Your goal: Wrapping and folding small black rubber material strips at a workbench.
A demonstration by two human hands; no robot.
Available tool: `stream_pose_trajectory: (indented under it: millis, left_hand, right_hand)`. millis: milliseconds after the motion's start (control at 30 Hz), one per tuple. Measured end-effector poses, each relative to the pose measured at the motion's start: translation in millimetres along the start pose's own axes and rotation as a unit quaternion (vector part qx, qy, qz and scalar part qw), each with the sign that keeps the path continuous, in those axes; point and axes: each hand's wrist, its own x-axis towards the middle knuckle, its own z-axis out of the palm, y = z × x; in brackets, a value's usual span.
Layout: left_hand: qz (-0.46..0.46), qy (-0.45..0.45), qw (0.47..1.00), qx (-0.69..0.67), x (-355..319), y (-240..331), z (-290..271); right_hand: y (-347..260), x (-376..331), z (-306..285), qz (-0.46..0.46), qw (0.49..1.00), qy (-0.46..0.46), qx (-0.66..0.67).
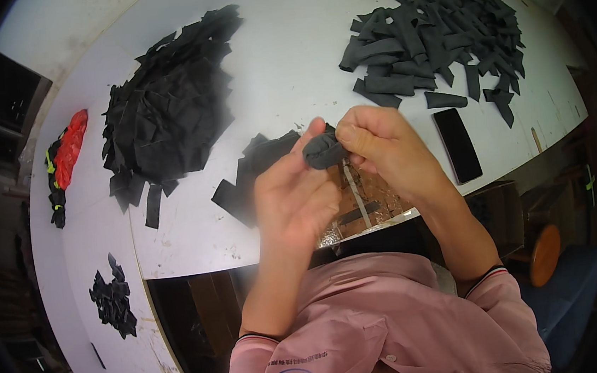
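Both hands are raised over the front edge of a white table (281, 67) and grip one small dark grey fabric piece (324, 152) between them. My left hand (292, 198) pinches it from below with thumb and fingers. My right hand (380, 144) closes over its right end. Just under the hands lies a small stack of black fabric pieces (254, 169). A worn brown patch with a metal strip (360, 202) shows on the table edge beneath the hands.
A large heap of black fabric cuts (171, 105) lies at the left. At the back right is a pile of grey folded strips (434, 32). A black phone (457, 145) rests at the right. Red and black items (65, 161) and small black scraps (113, 298) lie far left.
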Motion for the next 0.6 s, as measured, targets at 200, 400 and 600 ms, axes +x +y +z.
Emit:
stream_pose_trajectory:
  millis: [200,400,600]
  left_hand:
    - [0.054,0.023,0.997,0.055,6.9,-7.5,-40.0]
    - [0.3,0.003,0.83,0.47,-7.0,-37.4,2.1]
    - [0.182,0.014,0.927,0.326,-0.4,-10.2,-37.5]
  right_hand:
    - [42.5,7.5,-16.9,0.045,0.984,-0.072,0.156]
    - [39.5,26.4,-24.6,-0.008,0.983,-0.15,0.105]
    - [59.6,16.0,-13.7,-0.008,0.992,-0.083,0.094]
